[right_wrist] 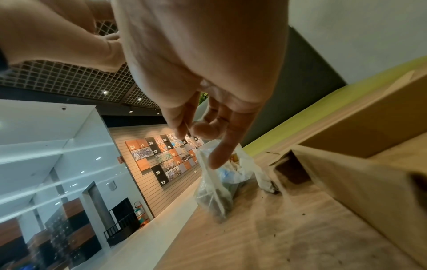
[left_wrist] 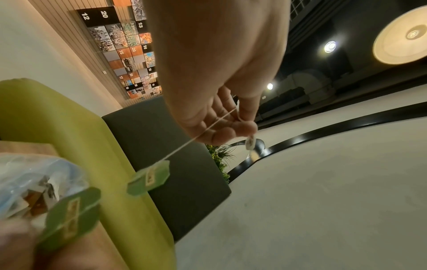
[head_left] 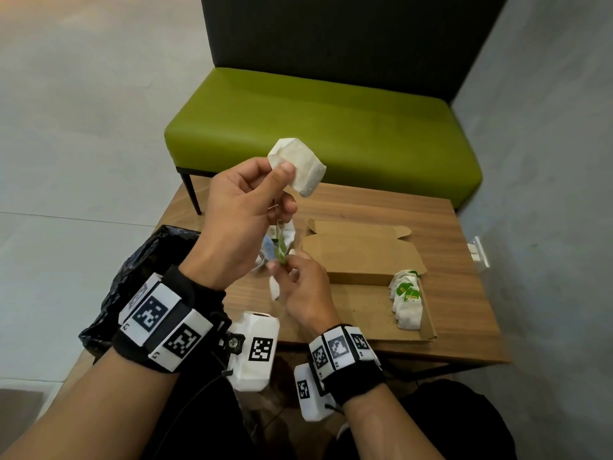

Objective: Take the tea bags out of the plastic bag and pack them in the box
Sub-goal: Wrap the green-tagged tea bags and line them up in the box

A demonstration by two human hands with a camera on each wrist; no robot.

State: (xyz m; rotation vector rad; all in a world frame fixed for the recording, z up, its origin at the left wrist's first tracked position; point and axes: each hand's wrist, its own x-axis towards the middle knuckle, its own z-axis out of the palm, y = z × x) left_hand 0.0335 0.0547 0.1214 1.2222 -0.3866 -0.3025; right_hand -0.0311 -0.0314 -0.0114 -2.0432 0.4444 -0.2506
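a few tea bags (head_left: 407,302) already in box (head_left: 365,260); our left hand (head_left: 238,220) pinches one tea bag (head_left: 298,166), right hand (head_left: 303,287) pinches its green tag (head_left: 282,257); plastic bag (right_wrist: 217,184) not emptied.

Wooden table (head_left: 457,247) (box (head_left: 361,263), plastic bag (right_wrist: 215,190))
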